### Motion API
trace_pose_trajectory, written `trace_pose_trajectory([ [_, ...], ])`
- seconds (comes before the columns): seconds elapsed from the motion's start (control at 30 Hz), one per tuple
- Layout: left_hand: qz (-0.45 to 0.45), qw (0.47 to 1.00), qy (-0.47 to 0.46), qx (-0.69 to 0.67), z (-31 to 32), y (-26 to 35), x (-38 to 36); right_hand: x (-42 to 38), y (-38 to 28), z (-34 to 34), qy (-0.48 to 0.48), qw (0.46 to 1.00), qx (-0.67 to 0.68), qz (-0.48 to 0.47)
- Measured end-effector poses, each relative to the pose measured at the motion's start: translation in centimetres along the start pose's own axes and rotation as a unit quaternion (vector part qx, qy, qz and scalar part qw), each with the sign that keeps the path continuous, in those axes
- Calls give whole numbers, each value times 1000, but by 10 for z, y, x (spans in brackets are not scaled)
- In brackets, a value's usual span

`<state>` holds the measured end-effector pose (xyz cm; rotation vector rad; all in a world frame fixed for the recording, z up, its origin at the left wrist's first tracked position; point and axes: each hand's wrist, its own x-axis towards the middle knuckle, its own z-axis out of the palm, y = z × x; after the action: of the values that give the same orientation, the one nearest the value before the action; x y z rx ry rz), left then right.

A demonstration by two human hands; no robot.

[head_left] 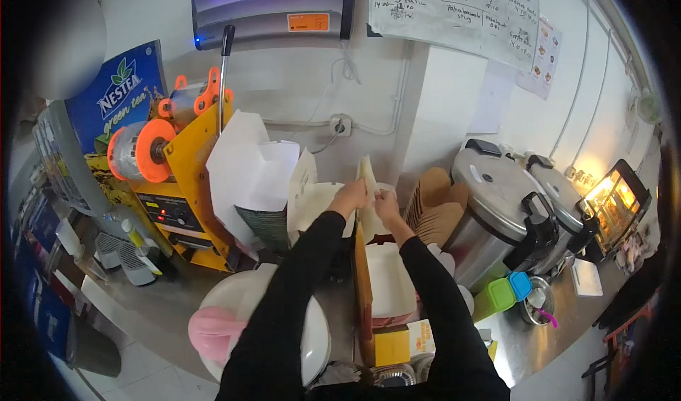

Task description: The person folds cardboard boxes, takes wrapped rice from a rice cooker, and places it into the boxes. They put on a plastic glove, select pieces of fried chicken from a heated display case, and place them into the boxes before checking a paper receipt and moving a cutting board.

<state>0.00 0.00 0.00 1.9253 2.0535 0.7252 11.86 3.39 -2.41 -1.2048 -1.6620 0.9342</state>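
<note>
From the head camera, the left hand (349, 197) and right hand (386, 206) are pinching a pale paper bag (367, 188) between their fingers, holding it upright above the tabletop (539, 344). Below, a pink cloth (213, 330) is lying in a white bowl (316, 341).

Both arms in black sleeves are reaching forward, converging ahead of the chest. The left hand (349, 197) and right hand (386, 206) are pinching with fingers closed, nearly touching each other.
</note>
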Motion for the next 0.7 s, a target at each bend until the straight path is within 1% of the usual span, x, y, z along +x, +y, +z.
trace_pose_trajectory([
  [0.03,-7,1000,3,-19,21,-8,10,0,-3,-6,32,994,-61,-80],
  [0.07,-13,999,4,-37,33,-13,19,0,-7,-13,64,978,-121,-158],
  [0.1,18,994,-48,98,12,-47,32,6,-19,17,108,976,-75,-173],
  [0.13,44,982,-88,162,22,-44,41,12,-28,-2,127,966,-97,-202],
  [0.2,-25,992,-110,54,22,-29,36,11,-91,-49,167,940,-96,-282],
  [0.23,-1,990,-120,73,15,-23,29,21,-109,-59,225,905,-116,-341],
  [0.27,21,987,-130,95,8,-20,24,3,-155,-81,186,928,-143,-289],
  [0.3,41,982,-140,119,-3,-19,20,-6,-177,-105,188,904,-129,-361],
  [0.33,72,982,-143,96,-17,-18,20,-14,-195,-137,185,879,-205,-388],
  [0.37,101,981,-146,72,-34,-15,18,-46,-220,-169,190,869,-304,-340],
  [0.4,138,977,-148,69,-63,-7,10,-67,-226,-208,199,860,-303,-359],
  [0.43,173,971,-150,65,-96,3,-2,-100,-215,-253,218,862,-281,-362],
  [0.5,232,963,-130,55,-154,-1,-26,-162,-181,-354,274,877,-227,-323],
  [0.57,183,975,-80,96,-213,-13,-60,-234,-119,-448,338,894,-150,-253],
  [0.6,160,969,13,188,-233,-20,-86,-273,-81,-485,369,899,-112,-208],
  [0.63,137,945,107,277,-248,-28,-110,-310,-44,-517,389,903,-77,-163],
  [0.67,136,921,120,346,-254,-38,-131,-350,-54,-493,439,851,-250,-142],
  [0.7,137,891,130,413,-256,-42,-150,-402,48,-575,424,838,-268,-214],
])
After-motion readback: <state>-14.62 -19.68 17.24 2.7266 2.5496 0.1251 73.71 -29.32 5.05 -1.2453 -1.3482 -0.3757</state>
